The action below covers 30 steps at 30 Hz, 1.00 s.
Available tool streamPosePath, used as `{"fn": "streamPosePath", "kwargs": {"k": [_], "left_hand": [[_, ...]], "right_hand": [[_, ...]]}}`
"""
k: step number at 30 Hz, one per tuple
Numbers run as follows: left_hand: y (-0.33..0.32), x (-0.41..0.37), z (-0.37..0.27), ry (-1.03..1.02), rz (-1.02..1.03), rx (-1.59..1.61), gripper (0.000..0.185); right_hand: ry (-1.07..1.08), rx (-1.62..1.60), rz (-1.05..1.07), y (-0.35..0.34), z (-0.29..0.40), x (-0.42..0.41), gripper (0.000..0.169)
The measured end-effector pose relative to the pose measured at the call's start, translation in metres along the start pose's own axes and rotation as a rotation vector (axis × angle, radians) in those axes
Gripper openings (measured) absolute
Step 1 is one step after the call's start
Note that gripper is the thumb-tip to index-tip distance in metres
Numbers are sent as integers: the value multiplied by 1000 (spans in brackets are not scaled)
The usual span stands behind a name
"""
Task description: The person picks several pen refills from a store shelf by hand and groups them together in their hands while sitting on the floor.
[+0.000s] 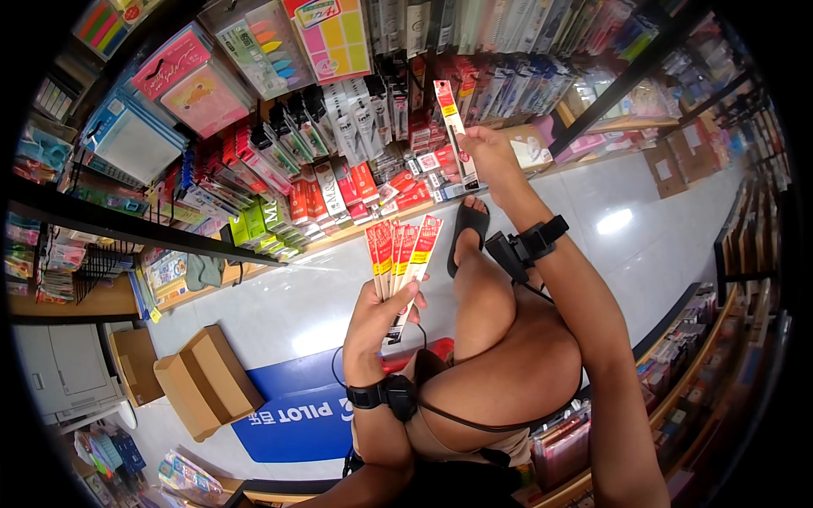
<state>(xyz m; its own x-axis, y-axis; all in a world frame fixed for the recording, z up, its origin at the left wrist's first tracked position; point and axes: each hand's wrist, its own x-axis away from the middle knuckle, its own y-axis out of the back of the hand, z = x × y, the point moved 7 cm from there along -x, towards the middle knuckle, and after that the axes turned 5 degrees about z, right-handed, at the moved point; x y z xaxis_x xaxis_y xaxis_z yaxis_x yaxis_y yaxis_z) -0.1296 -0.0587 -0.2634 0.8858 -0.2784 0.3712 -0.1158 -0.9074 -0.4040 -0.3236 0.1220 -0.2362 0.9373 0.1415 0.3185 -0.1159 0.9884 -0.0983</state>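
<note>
My left hand holds a fanned bunch of slim pen-refill-like packets, with red and yellow tops, above the floor near my lap. Farther forward, my right hand grips one similar slim packet by its lower part, in front of the hanging rack. Behind that packet, red and yellow packets hang among clear and blue ones. Several red boxes and green boxes stand on the bottom shelf.
Open cardboard boxes rest at the left, partly over a blue mat. A black shelf post slants at the upper right. Shelves of goods curve along the right, close to my right arm. A sandalled foot is near the bottom shelf.
</note>
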Motion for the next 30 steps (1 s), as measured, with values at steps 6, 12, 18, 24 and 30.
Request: {"fn": "streamPosePath", "kwargs": {"k": [6,12,18,24,30], "left_hand": [[0,0,0,5,0,-10,28],[1,0,1,3,-4,-15,28],[3,0,1,8,12,-4,28],[4,0,1,2,11,-6,27],[4,0,2,-3,15,-2,27]], "right_hand": [[7,-28,-26,5,-1,-3,17],[36,9,-87,8,-1,-4,15],[67,159,-181,24,-13,-19,16],[125,241,-91,20,-15,-33,33],[231,489,-107,1,17,-8,32]]}}
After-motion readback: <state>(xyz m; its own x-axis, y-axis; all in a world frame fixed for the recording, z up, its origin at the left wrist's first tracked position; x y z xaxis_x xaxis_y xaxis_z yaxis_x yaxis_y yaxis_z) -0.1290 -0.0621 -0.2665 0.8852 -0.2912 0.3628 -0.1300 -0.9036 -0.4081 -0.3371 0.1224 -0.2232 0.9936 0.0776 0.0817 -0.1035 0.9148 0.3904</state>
